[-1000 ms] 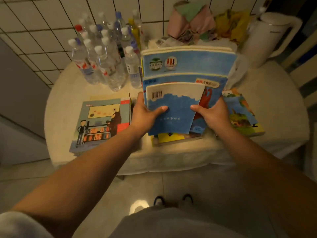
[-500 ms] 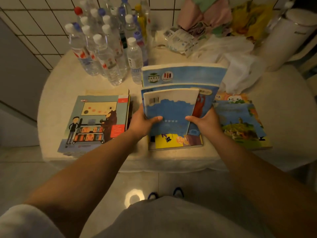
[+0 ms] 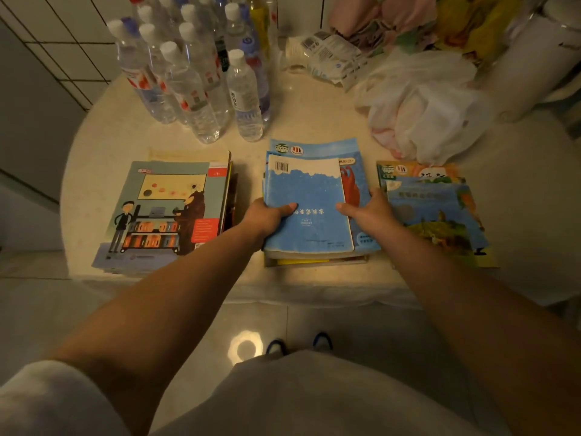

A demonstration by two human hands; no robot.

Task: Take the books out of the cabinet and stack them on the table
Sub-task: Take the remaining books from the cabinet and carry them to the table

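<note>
The blue books [image 3: 309, 209] are gripped at both sides, thumbs on top, by the left hand [image 3: 267, 217] and right hand [image 3: 372, 214]. Upright a second ago, they now lie on the middle pile on the table [image 3: 314, 111]; release is judged next.

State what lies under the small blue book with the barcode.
Under the small blue book: larger blue books and a yellow edge peeking out. Their covers are mostly hidden.

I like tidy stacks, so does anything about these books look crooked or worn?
The middle stack is uneven: its small top book leaves larger covers jutting out behind and right. Its near edge looks frayed.
</note>
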